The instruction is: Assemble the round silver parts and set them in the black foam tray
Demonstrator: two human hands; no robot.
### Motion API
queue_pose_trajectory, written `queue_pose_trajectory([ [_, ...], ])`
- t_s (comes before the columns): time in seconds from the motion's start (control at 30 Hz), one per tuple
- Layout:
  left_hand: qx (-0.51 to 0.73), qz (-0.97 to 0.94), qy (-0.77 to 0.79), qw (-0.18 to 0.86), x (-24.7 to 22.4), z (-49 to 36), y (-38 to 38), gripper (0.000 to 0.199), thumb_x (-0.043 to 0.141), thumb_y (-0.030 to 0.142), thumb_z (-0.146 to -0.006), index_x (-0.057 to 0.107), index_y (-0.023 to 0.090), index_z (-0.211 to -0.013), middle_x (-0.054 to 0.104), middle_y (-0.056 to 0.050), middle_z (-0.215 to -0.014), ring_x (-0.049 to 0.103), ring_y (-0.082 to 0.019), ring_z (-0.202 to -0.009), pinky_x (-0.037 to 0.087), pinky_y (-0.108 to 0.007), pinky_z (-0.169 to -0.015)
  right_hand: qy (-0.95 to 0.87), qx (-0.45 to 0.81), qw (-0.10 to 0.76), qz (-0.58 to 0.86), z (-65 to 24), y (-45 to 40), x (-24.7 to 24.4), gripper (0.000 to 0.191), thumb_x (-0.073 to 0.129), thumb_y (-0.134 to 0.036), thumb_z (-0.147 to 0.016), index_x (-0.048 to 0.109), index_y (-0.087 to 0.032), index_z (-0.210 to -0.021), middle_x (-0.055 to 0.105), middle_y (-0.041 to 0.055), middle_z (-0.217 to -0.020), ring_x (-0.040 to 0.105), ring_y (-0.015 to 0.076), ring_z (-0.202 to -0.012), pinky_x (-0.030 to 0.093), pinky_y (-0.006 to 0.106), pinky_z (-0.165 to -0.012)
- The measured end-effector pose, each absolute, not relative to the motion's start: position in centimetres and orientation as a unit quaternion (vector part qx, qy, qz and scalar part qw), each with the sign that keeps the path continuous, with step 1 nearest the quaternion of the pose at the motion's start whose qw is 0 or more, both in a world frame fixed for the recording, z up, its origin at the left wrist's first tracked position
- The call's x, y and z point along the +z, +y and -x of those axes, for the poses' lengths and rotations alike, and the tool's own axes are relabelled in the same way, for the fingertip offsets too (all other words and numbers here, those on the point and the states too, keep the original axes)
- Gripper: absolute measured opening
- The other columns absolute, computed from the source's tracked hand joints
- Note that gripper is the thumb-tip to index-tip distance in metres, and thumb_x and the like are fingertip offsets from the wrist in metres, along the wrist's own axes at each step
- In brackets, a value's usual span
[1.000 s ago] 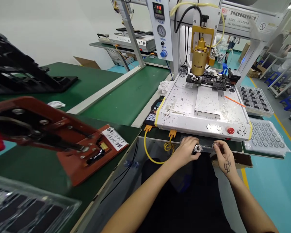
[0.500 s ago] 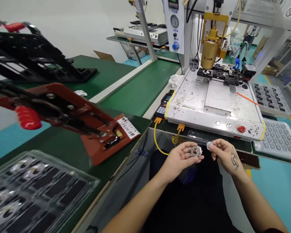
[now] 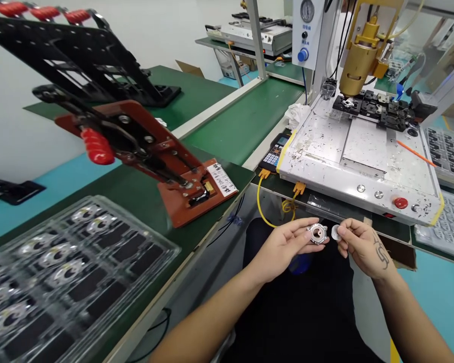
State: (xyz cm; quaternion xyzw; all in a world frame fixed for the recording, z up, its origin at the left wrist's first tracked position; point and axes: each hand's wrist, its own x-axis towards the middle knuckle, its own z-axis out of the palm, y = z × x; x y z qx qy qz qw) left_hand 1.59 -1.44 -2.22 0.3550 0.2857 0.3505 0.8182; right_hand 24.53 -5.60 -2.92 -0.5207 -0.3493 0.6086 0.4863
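Observation:
My left hand (image 3: 283, 247) is closed on a round silver metal ring (image 3: 318, 234) with small lugs and an open centre, gripped between thumb and fingers. Just to its right, my right hand (image 3: 357, 244) pinches a small, thin, pale disc (image 3: 336, 232) between thumb and fingertips. The ring and the disc are close together, with a narrow gap between them. Both hands are above my lap, in front of the white machine's front edge.
Ahead stands a white machine (image 3: 318, 146) with a gold cylinder (image 3: 357, 68) over black fixtures. A red clamp press (image 3: 185, 201) and a clear tray of metal parts (image 3: 109, 237) lie at left. More trays (image 3: 448, 217) stand at right.
The view has turned to the left, so the machine and clamps appear further right. The disc has come slightly nearer the ring. Both hands keep their hold.

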Motion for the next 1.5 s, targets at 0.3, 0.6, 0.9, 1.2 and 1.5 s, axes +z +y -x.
queue_pose_trajectory([
  [0.3,0.358,-0.358,0.289,0.812,-2.5,-1.1,-1.4,0.045,0.084,0.039,-0.094,0.076,0.018,-0.134,0.082,-0.013,-0.124,0.079,-0.032,-0.114,0.065,-0.052,-0.106,-0.416,0.552,0.459,0.558,-24.5,-5.7,-2.4,0.035,0.081,-0.053,-0.095,0.068,-0.020,-0.091,0.061,-0.0030,-0.063,0.057,0.0126,-0.055,0.044,0.028,-0.058],
  [0.6,0.356,-0.369,0.293,0.807,-1.9,-0.9,-1.6,0.050,0.084,0.043,-0.094,0.076,0.016,-0.136,0.081,-0.015,-0.126,0.076,-0.034,-0.121,0.065,-0.052,-0.106,-0.358,0.636,0.448,0.515,-24.4,-5.8,-1.8,0.042,0.084,-0.055,-0.091,0.064,-0.020,-0.080,0.060,-0.0015,-0.064,0.047,0.0103,-0.051,0.037,0.025,-0.048],
  [0.9,0.361,-0.377,0.280,0.806,-1.8,-0.7,-1.7,0.050,0.083,0.044,-0.095,0.076,0.016,-0.136,0.081,-0.015,-0.125,0.076,-0.033,-0.121,0.065,-0.050,-0.106,-0.498,0.537,0.387,0.561,-24.4,-5.7,-0.6,0.037,0.073,-0.054,-0.101,0.065,-0.021,-0.086,0.062,0.0005,-0.079,0.048,0.0124,-0.063,0.035,0.028,-0.058],
  [1.2,0.363,-0.395,0.269,0.800,-1.6,-1.0,-2.2,0.049,0.081,0.042,-0.097,0.074,0.017,-0.138,0.079,-0.015,-0.130,0.075,-0.034,-0.124,0.062,-0.050,-0.111,-0.600,0.452,0.400,0.525,-22.1,-5.3,0.1,0.024,0.070,-0.042,-0.103,0.066,-0.024,-0.089,0.067,0.0039,-0.110,0.064,0.0209,-0.102,0.049,0.035,-0.094],
  [1.5,0.368,-0.436,0.275,0.774,-1.3,-1.0,-2.5,0.046,0.074,0.041,-0.102,0.072,0.017,-0.141,0.077,-0.014,-0.136,0.075,-0.031,-0.124,0.064,-0.046,-0.110,-0.591,0.454,0.405,0.529,-22.0,-5.3,-0.1,0.025,0.070,-0.042,-0.104,0.066,-0.023,-0.088,0.067,0.0040,-0.109,0.064,0.0197,-0.098,0.049,0.033,-0.087],
])
